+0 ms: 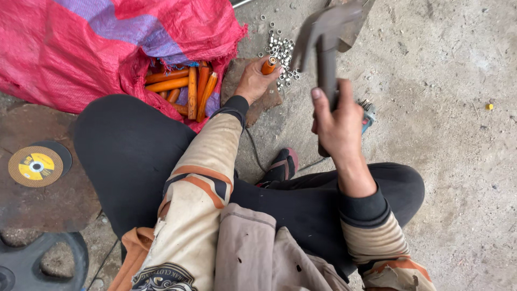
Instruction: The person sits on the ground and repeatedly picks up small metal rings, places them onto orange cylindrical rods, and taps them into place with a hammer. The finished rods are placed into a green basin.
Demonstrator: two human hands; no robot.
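While the right hand (338, 125) grips a raised grey steel claw hammer (324, 37), the left hand (253, 82) pinches a short orange tube (269, 65) upright on a flat rusty plate (243, 86) on the floor; a skewed blow could strike those fingers or scatter the small silver nuts (280, 51).

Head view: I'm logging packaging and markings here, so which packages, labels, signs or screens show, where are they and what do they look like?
Sack: top left on the floor, red woven plastic with a purple band, open mouth showing orange tubes.
Disc label: left edge, round yellow label with dark print on a grey cutting disc.
Sleeve print: bottom edge, dark round emblem on the cream left sleeve.
No signs or screens show.
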